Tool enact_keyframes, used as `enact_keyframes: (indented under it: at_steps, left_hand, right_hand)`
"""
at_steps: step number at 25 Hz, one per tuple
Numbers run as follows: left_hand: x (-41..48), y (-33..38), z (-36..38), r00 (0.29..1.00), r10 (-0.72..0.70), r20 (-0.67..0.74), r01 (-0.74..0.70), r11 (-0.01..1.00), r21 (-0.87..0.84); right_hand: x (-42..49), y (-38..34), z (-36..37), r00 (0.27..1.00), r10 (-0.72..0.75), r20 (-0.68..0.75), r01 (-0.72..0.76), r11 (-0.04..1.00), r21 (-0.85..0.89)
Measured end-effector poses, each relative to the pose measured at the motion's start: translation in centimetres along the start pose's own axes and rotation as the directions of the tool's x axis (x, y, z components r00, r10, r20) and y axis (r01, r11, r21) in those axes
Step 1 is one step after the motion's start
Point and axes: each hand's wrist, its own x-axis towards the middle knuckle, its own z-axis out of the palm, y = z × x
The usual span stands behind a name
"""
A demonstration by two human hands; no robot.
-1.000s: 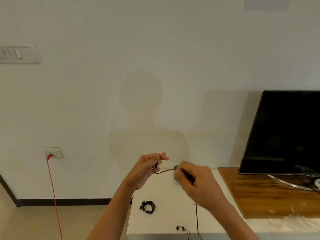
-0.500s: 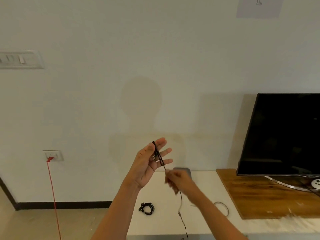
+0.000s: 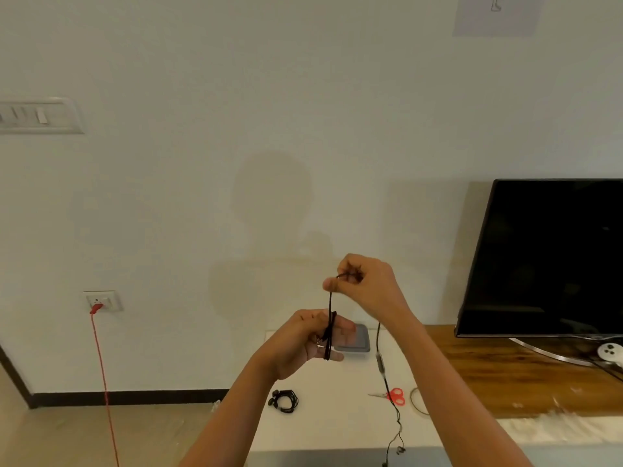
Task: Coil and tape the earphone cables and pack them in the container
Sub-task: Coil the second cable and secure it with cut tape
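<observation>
While cable (image 3: 329, 305) wraps left fingers (image 3: 345, 326), container (image 3: 359, 342) likely half-hidden

right hand (image 3: 371, 289) risen, cable (image 3: 329, 302) drawn upward

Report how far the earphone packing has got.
Done: one coiled earphone lies on the white table, outside the grey container. In hand: a black cable is wound round the fingers of the left hand; the right hand pinches it above, its tail hanging loose. Left: finish winding, tape it, pack both.
</observation>
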Motion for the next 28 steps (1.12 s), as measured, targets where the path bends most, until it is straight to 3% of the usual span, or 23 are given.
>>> enact_keyframes:
  at_steps: [2,4,9,12,16,18,20,24,28]
  left_hand:
    - [-0.4,0.7,0.6,0.999,0.036,-0.011,-0.038,0.984,-0.176]
    - [-0.6,1.4,0.9,0.994,0.091,-0.053,-0.104,0.937,-0.333]
    - [-0.1,1.7,-0.1,0.960,0.182,-0.214,-0.254,0.886,-0.387]
    - [0.0,1.1,-1.5,0.940,0.176,-0.291,-0.251,0.937,-0.243]
    - [-0.9,-0.1,-1.8,0.981,0.126,-0.150,-0.112,0.989,0.101]
    - [-1.4,-0.1,-1.3,0.991,0.070,-0.113,-0.062,0.996,0.066]
    - [-1.6,0.0,-0.8,0.997,0.023,-0.067,-0.022,1.000,0.022]
    - [-2.2,-0.1,0.4,0.999,0.001,0.033,0.004,0.990,-0.140]
    - [-2.5,0.2,0.9,0.993,0.108,-0.056,-0.121,0.892,-0.435]
  right_hand:
    - [1.5,2.0,-0.1,0.987,0.130,0.092,-0.145,0.971,0.188]
    - [0.8,4.3,1.2,0.942,0.257,0.215,-0.309,0.915,0.260]
    - [-8.2,4.1,5.9,0.861,0.367,0.353,-0.480,0.815,0.324]
    - [-11.8,1.2,5.6,0.872,0.358,0.333,-0.426,0.891,0.158]
    - [-9.6,-2.4,1.1,0.977,0.169,0.126,-0.156,0.982,-0.110]
    - [-6.5,-3.4,-0.7,0.997,0.048,0.064,-0.032,0.972,-0.233]
    - [-3.2,-3.0,-1.4,0.994,0.026,0.109,0.001,0.971,-0.241]
    - [-0.3,1.5,-0.4,0.945,0.172,0.278,-0.181,0.983,0.008]
    - [-3.8,5.6,3.4,0.868,0.313,0.386,-0.443,0.838,0.318]
